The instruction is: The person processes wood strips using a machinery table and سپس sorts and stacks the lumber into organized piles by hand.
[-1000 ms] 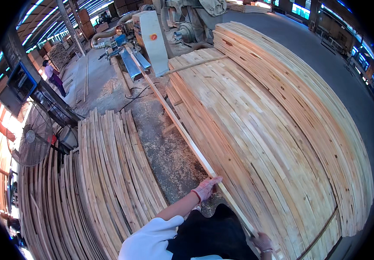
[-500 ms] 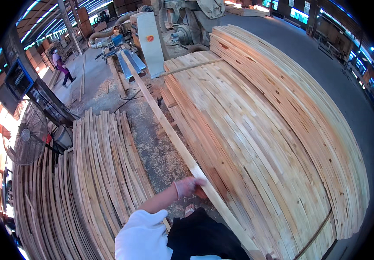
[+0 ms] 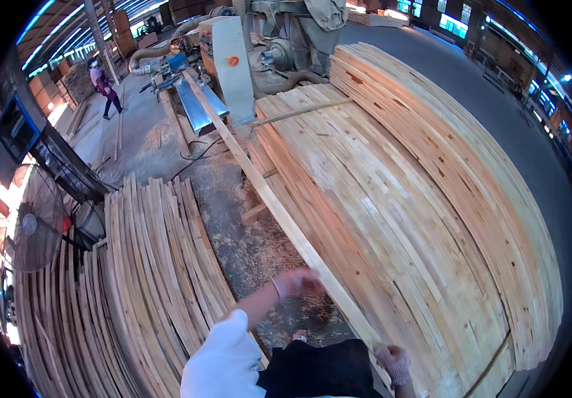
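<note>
A long, narrow, pale wooden board [image 3: 279, 211] slants from the machine at the far end down to me. At its near part, my right hand [image 3: 395, 365], in a light knit glove, is closed on the board's right edge. My left hand [image 3: 297, 283], gloved in a pinkish fabric, is at the board's left edge farther along. Motion smears its fingers, so whether they grip is unclear. The board's far end rests on the blue-sided metal bed [image 3: 199, 109] of the machine. Under and beside the board, on the right, lies a wide stack of planks [image 3: 379, 219].
Another stack of narrow strips [image 3: 160, 245] lies on the left, with a sawdust-strewn floor gap [image 3: 223, 219] between the stacks. A caged fan [image 3: 28, 222] stands at far left. A pale control cabinet [image 3: 229, 69] is beside the machine. One person [image 3: 105, 89] walks in the background.
My right hand has come up from the lower edge into fuller view, on the board. The left hand has shifted slightly and blurred. The background person has moved right, and the view has shifted a little.
</note>
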`<control>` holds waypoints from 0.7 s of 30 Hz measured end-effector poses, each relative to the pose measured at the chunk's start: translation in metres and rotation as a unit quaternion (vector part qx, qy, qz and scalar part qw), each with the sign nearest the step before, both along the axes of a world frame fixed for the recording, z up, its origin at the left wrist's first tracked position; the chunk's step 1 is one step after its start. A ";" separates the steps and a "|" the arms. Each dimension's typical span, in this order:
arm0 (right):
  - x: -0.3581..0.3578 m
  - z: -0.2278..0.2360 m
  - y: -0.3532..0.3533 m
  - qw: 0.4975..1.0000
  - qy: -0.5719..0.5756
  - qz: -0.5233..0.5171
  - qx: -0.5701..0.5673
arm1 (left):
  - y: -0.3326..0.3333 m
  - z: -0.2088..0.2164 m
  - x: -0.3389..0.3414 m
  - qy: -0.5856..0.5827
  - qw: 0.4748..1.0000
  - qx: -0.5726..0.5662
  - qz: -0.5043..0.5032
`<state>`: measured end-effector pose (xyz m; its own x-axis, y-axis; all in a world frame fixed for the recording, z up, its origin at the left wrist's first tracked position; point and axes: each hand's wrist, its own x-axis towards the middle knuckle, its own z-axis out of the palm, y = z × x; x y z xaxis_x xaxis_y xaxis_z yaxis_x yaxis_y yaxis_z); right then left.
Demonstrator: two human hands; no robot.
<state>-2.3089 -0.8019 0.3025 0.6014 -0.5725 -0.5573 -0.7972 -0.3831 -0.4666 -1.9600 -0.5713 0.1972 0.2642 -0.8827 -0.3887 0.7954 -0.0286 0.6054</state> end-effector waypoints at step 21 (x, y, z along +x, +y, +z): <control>-0.010 -0.040 0.002 0.997 -0.040 0.006 0.059 | -0.026 0.052 -0.010 -0.073 0.977 0.047 0.195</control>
<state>-2.3194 -0.7999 0.2624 0.6534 -0.4981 -0.5700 -0.7509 -0.3317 -0.5710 -1.9701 -0.5975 0.2490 0.6324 -0.6659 -0.3957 0.6616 0.1988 0.7230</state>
